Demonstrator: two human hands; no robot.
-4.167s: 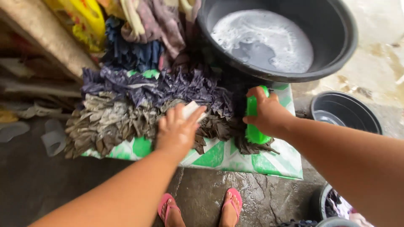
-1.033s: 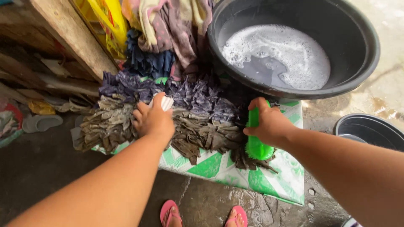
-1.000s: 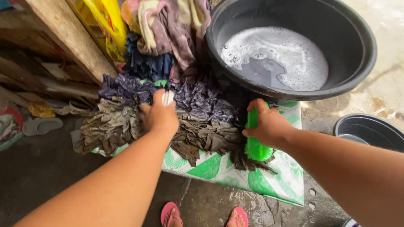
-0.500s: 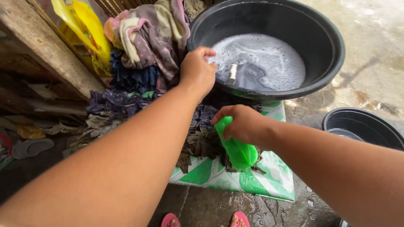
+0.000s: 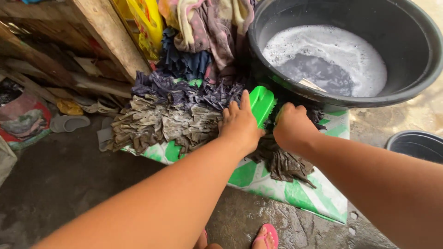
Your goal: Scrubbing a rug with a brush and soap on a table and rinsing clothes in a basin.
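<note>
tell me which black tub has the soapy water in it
The big black tub at the top, behind the green brush; foam floats inside. The smaller tub at the right edge shows none.

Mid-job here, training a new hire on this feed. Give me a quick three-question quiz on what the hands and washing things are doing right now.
1. True or false: both hands are on the green scrub brush.
2. What lies under the brush? A) a bare plank B) a shaggy rag rug C) a towel
3. Fill in: the big black basin holds ______ water.

Key
1. True: the left hand lies flat against the brush's near side, fingers extended, and the right hand grips its far side.
2. B: the rug is spread on a green-and-white sheet.
3. Soapy, with foam on the surface.
</note>
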